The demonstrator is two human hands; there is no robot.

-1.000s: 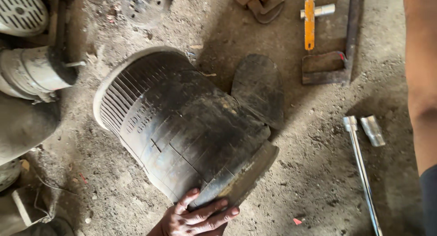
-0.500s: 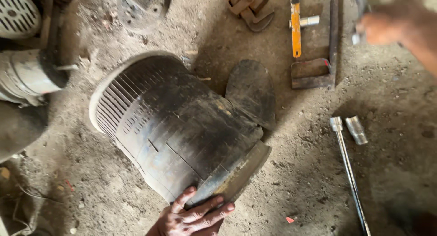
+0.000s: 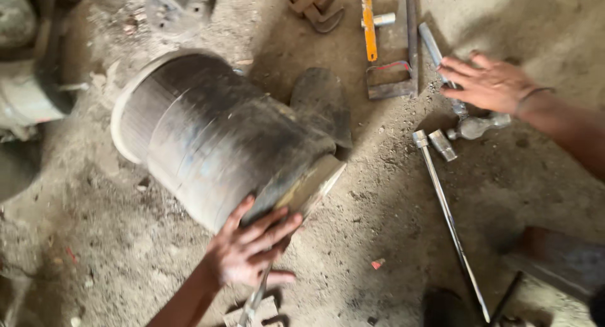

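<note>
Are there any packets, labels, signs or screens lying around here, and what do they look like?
No packages, labels, signs or screens show.
The left hand rests on the near end of a big dark, dusty drum lying on its side on the dirt floor.
The right hand reaches over a hammer at upper right.
A long steel bar lies to the right.

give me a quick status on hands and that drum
Left hand flat on black drum end. Right hand open over hammer. Long bar lies between.
</note>
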